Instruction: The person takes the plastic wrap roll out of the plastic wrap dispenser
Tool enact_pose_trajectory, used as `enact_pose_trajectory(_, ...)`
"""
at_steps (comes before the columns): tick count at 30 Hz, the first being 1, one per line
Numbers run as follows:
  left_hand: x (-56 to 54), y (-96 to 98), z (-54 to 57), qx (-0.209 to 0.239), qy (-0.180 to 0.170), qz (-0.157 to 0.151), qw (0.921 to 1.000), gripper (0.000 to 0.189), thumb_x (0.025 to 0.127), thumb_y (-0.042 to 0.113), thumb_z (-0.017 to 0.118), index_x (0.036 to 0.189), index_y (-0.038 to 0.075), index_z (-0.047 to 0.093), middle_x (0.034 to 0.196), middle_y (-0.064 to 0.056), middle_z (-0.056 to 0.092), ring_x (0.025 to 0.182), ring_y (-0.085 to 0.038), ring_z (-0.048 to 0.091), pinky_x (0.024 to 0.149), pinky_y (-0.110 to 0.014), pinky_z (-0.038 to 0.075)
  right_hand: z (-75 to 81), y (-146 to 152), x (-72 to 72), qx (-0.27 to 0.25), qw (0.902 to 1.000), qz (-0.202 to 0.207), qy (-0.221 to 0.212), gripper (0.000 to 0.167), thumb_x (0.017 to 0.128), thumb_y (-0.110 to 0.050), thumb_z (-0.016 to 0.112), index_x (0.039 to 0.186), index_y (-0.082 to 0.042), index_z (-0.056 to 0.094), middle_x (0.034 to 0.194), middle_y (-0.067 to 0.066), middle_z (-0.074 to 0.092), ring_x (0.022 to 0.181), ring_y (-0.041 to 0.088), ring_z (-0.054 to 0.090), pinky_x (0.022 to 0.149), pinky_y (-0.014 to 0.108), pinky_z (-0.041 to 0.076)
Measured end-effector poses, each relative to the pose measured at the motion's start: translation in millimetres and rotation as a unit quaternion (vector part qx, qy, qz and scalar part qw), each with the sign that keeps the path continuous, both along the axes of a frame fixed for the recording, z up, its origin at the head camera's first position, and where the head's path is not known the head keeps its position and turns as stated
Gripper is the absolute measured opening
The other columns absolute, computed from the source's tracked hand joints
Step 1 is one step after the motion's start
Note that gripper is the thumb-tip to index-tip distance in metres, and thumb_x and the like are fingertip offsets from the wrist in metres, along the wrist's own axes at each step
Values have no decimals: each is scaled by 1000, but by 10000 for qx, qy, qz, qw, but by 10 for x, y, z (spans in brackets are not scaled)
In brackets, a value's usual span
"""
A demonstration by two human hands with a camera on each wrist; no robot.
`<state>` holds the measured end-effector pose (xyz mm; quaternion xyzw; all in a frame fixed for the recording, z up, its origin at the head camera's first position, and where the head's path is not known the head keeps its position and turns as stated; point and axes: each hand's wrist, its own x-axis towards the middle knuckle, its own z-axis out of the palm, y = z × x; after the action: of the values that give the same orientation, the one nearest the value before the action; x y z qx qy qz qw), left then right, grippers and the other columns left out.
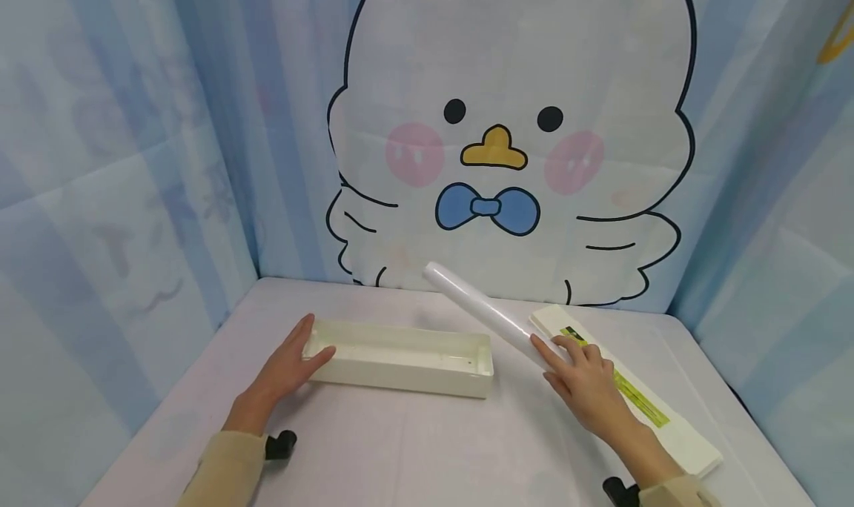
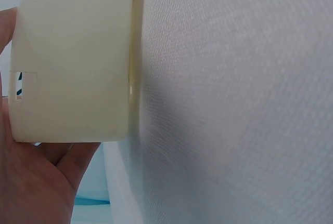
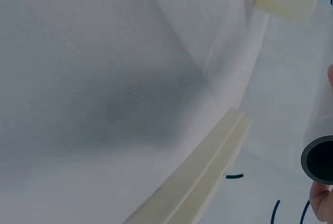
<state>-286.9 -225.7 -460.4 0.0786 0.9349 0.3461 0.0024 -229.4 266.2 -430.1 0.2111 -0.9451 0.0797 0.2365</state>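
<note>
A long cream plastic box [image 1: 400,375], with its top uncovered, sits on the table. My left hand [image 1: 283,370] grips its left end, thumb at the near side and fingers at the far side. In the left wrist view the box end [image 2: 73,57] shows a small slot. My right hand [image 1: 590,392] holds a glossy white roll of cling film [image 1: 480,305] near its lower end, tilted up and away to the left. The right wrist view shows the roll's dark hollow core [image 3: 321,160]. Beneath and right of that hand lies a cream lid [image 1: 680,440] with a yellow-green label.
The white-covered table [image 1: 427,455] meets a curtain [image 1: 507,255] with a cartoon bird at the back. More blue-and-white curtains hang on the left [image 1: 113,196] and right [image 1: 780,255]. Black wrist-camera mounts sit by both sleeves.
</note>
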Motion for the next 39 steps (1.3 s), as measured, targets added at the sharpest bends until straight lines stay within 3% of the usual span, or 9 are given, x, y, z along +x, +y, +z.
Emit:
enact_pose_trajectory(6, 16, 2, 19, 27, 8, -17, 10000, 92, 102, 47, 56, 159, -5, 7, 165, -26, 6, 151, -42, 6, 120, -58, 9, -78, 3, 73, -62, 9992, -272, -283, 67, 93, -15, 74, 153, -23, 45, 138, 17, 50, 101, 35, 45, 79, 51, 39)
enact_pose_trajectory(13, 17, 2, 17, 5, -22, -30, 10000, 91, 102, 46, 56, 159, -6, 7, 165, -27, 6, 151, -43, 6, 119, -58, 9, -159, 6, 110, -66, 9993, -317, -180, 64, 92, -17, 75, 150, -16, 49, 135, 18, 52, 99, 34, 45, 81, 54, 39)
enact_pose_trajectory(25, 4, 7, 0, -42, -53, 9, 10000, 91, 102, 46, 55, 158, -6, 6, 165, -27, 5, 151, -43, 6, 119, -58, 9, -258, -19, 177, -10, 9970, -685, -351, 59, 95, -20, 72, 150, -16, 49, 134, 18, 52, 97, 35, 47, 73, 50, 42)
enact_pose_trajectory(32, 4, 10, -1, -31, -123, 47, 9999, 92, 102, 48, 54, 159, -5, 6, 165, -26, 5, 151, -43, 6, 119, -58, 9, -333, -1, 199, -202, 9977, -625, -138, 57, 94, -17, 72, 147, -13, 50, 130, 19, 52, 95, 37, 48, 65, 51, 42)
enact_pose_trajectory(39, 7, 18, 13, -70, -180, 85, 9998, 92, 102, 49, 54, 159, -4, 6, 166, -26, 4, 151, -43, 5, 119, -58, 9, -361, 25, 216, -372, 9966, -681, -289, 59, 94, -16, 72, 148, -13, 49, 130, 19, 52, 94, 36, 48, 64, 49, 42)
